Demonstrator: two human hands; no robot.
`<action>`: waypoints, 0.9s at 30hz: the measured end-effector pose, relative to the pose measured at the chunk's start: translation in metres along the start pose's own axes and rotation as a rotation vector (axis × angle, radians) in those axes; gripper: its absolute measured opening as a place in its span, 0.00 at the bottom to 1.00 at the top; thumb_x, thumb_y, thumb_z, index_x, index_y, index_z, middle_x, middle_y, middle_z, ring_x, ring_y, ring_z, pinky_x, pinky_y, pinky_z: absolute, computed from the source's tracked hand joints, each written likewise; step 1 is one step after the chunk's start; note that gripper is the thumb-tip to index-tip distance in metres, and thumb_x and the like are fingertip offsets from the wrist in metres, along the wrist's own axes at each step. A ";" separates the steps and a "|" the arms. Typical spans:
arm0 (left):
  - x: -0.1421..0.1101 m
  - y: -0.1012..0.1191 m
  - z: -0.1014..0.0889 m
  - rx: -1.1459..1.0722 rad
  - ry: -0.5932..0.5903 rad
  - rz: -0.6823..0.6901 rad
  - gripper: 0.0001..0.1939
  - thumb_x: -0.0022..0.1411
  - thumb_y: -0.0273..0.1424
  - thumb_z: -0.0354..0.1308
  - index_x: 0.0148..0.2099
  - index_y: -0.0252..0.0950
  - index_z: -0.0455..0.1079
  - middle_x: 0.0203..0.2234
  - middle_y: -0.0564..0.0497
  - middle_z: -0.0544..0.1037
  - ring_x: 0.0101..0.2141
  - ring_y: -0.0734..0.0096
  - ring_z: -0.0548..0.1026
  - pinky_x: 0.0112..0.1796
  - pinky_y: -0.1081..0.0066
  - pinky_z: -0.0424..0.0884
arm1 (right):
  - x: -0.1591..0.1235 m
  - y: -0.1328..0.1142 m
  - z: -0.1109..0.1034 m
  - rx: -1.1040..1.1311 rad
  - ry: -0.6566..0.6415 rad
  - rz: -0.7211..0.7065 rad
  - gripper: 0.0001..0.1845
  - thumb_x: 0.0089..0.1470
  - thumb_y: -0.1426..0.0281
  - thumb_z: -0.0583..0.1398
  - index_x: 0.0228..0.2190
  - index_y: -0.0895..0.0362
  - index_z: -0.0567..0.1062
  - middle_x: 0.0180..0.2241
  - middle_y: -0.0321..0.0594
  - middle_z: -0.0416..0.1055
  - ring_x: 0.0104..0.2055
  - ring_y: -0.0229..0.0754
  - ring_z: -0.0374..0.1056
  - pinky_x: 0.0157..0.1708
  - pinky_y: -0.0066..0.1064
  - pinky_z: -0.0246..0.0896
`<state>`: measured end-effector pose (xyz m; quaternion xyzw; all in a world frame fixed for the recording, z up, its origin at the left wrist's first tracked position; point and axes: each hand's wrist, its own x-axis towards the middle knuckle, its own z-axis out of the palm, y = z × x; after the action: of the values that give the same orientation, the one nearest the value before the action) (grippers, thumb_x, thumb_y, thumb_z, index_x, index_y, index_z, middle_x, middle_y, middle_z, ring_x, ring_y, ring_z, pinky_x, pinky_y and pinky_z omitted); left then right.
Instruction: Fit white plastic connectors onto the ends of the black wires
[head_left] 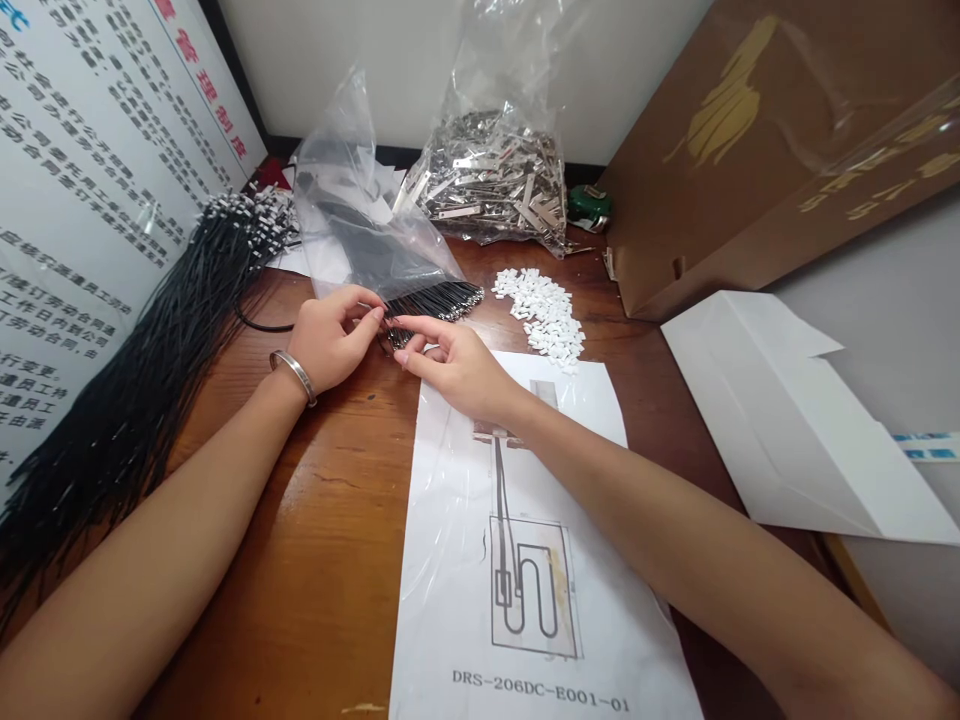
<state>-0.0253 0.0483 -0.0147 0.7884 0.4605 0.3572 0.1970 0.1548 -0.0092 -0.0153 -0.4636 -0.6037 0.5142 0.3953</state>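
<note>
My left hand (pixel 334 338), with a metal bangle at the wrist, is closed in a pinch. A black wire (pixel 259 324) curves in from the left and runs behind this hand, seemingly into its grasp. Close against its fingertips, my right hand (pixel 461 368) pinches too, thumb and index finger nearly together; whatever small thing lies between them is too tiny to make out. Just behind the fingers, a bundle of black wires with metal ends (pixel 442 300) sticks out of a clear plastic bag (pixel 337 240). Small white plastic pieces (pixel 541 312) lie in a loose pile right of the hands.
A long bunch of black wires (pixel 142 350) spreads down the left side. Behind stands a bag of metal clips (pixel 487 185), beside a green tape measure (pixel 590 207). A printed drawing (pixel 450 560) lies under my right forearm. A brown box (pixel 750 140) and folded white card (pixel 795 420) are at right.
</note>
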 end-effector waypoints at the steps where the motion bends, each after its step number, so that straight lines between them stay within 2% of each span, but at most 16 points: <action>1: 0.000 0.000 0.000 0.004 -0.002 0.006 0.11 0.59 0.35 0.56 0.37 0.35 0.76 0.29 0.49 0.83 0.29 0.69 0.79 0.34 0.73 0.73 | 0.000 0.000 0.000 -0.003 0.000 -0.001 0.20 0.57 0.70 0.60 0.51 0.56 0.74 0.29 0.34 0.68 0.22 0.32 0.50 0.22 0.30 0.48; 4: 0.000 -0.001 -0.001 0.015 -0.012 0.015 0.12 0.59 0.36 0.55 0.37 0.35 0.77 0.29 0.49 0.83 0.28 0.69 0.78 0.34 0.72 0.73 | 0.000 0.000 0.000 -0.003 0.003 -0.003 0.20 0.57 0.70 0.60 0.51 0.57 0.74 0.29 0.33 0.68 0.22 0.31 0.50 0.22 0.30 0.48; 11: -0.001 0.000 -0.003 0.019 -0.115 0.050 0.16 0.60 0.38 0.55 0.42 0.34 0.78 0.30 0.48 0.83 0.25 0.69 0.76 0.30 0.71 0.71 | 0.000 0.000 -0.001 0.026 -0.005 -0.010 0.21 0.57 0.70 0.60 0.52 0.59 0.73 0.28 0.32 0.65 0.22 0.31 0.50 0.23 0.30 0.48; 15: -0.002 0.002 -0.004 -0.028 -0.110 0.036 0.15 0.60 0.37 0.55 0.41 0.35 0.78 0.31 0.48 0.83 0.29 0.68 0.78 0.33 0.72 0.72 | 0.000 -0.001 0.000 0.019 0.007 -0.001 0.20 0.57 0.71 0.60 0.52 0.59 0.73 0.28 0.32 0.65 0.21 0.31 0.50 0.23 0.30 0.48; 20: -0.001 0.001 -0.003 0.018 -0.091 0.028 0.15 0.60 0.38 0.54 0.38 0.34 0.78 0.30 0.49 0.83 0.28 0.69 0.77 0.33 0.72 0.71 | 0.000 0.000 0.001 0.008 0.018 -0.003 0.20 0.57 0.72 0.60 0.52 0.59 0.73 0.28 0.32 0.67 0.21 0.31 0.50 0.22 0.30 0.49; 27: 0.000 -0.002 -0.002 0.052 -0.110 0.021 0.18 0.59 0.39 0.54 0.40 0.33 0.80 0.32 0.47 0.84 0.28 0.69 0.75 0.35 0.70 0.71 | 0.000 0.001 0.000 0.007 0.011 -0.014 0.19 0.58 0.73 0.60 0.51 0.59 0.74 0.28 0.32 0.65 0.20 0.30 0.50 0.22 0.30 0.47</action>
<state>-0.0282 0.0490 -0.0144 0.8166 0.4498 0.3031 0.1975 0.1545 -0.0090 -0.0163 -0.4609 -0.6029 0.5110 0.4038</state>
